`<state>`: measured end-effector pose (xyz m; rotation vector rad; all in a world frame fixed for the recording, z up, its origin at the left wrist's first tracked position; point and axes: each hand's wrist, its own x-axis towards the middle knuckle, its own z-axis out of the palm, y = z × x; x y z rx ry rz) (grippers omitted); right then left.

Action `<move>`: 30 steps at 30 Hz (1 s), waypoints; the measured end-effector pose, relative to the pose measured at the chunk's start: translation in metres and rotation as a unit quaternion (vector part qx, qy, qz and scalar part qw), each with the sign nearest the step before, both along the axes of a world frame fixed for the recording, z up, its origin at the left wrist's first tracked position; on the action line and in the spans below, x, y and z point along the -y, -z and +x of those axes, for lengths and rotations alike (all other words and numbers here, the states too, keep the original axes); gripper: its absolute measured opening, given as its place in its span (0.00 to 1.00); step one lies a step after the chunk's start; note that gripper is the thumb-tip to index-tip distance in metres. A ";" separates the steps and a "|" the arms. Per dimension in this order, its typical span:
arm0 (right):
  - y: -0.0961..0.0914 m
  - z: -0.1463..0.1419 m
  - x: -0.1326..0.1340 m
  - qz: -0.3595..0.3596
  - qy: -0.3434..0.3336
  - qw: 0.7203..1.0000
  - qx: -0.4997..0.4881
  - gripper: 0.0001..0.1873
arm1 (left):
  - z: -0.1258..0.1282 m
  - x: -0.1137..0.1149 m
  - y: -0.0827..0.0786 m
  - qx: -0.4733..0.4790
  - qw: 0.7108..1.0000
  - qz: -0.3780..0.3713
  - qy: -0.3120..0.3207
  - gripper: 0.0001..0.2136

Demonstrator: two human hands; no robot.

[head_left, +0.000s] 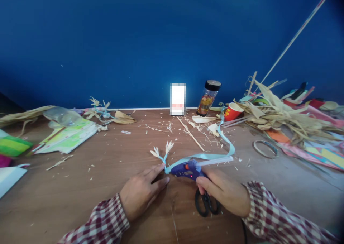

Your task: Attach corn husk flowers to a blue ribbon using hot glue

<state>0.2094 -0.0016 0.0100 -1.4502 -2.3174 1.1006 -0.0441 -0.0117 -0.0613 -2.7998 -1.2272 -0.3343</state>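
Note:
My left hand [142,192] lies flat on the wooden table [94,186], fingers stretched out, fingertips pressing the stem of a small husk flower [162,151] wrapped in light blue ribbon [212,155]. My right hand [224,195] is closed around the handle of a blue hot glue gun [188,168], whose nozzle points left at the ribbon-wrapped stem. A white glue stick [215,161] juts from the gun's back. Black scissors [205,204] lie under my right hand.
Dry corn husks [279,115] and coloured paper pile up at the right, beside a red paper cup [232,111], a lidded jar [209,97] and a tape ring [264,148]. A thin stick [190,128], husk scraps, a finished husk flower [98,109] and green paper [67,136] lie farther back and left.

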 end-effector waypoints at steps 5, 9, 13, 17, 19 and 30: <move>0.000 -0.003 -0.004 -0.004 0.009 1.000 -0.009 0.19 | 0.002 0.001 -0.001 0.006 1.000 -0.004 -0.010 0.15; -0.001 -0.006 -0.006 -0.007 -0.014 1.000 -0.018 0.17 | 0.002 0.001 -0.001 0.030 0.999 -0.017 -0.021 0.15; -0.003 -0.004 -0.005 -0.003 -0.005 1.000 -0.005 0.17 | 0.001 0.001 0.000 0.049 0.998 -0.016 -0.026 0.15; -0.002 -0.003 -0.005 0.005 -0.004 1.000 -0.017 0.18 | 0.001 0.001 0.000 0.041 0.999 -0.003 -0.013 0.15; -0.001 -0.004 -0.005 -0.002 -0.011 1.000 -0.020 0.17 | 0.001 0.001 0.000 0.031 0.999 0.003 -0.014 0.15; -0.001 -0.003 -0.003 -0.011 0.000 1.000 -0.014 0.18 | -0.002 0.000 0.004 0.038 0.999 -0.016 -0.004 0.15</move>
